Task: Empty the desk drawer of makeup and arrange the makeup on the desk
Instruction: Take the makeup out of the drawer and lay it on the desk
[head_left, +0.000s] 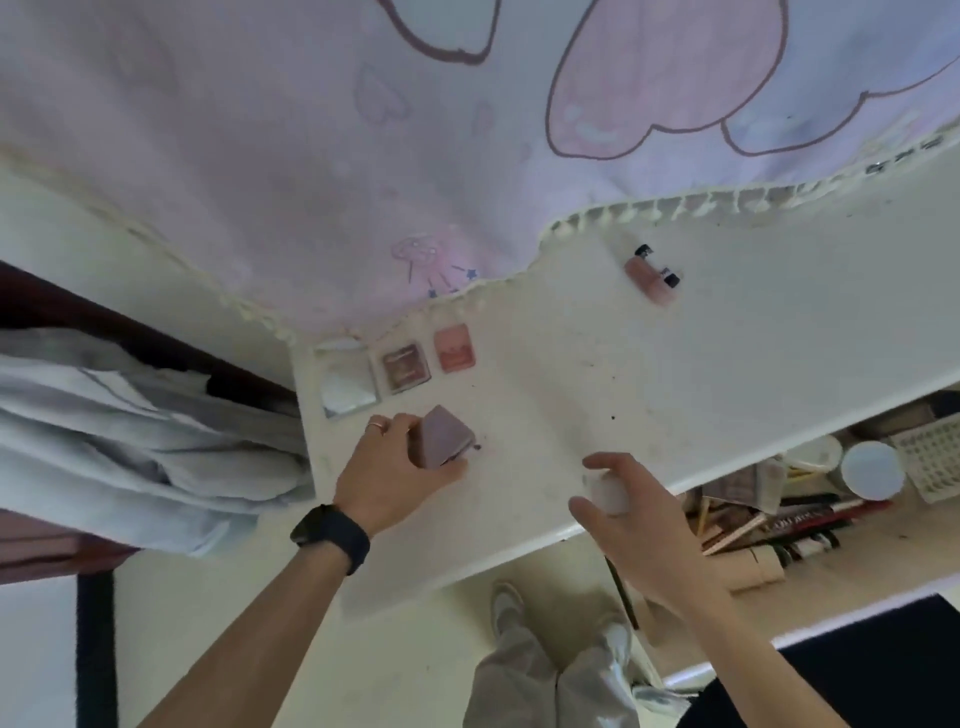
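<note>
Although the open drawer at lower right holds a jumble of pencils, tubes and a round white-lidded jar, the job looks partly done. On the white, speckled surface, three small square pieces lie in a row: a mirrored compact, a glossy brown compact and a coral compact. Two pink gloss tubes lie well apart from them. The left hand has its grip round a matte mauve compact, just beside the row. The right hand curls round a small smooth white pot over the surface's near edge.
</note>
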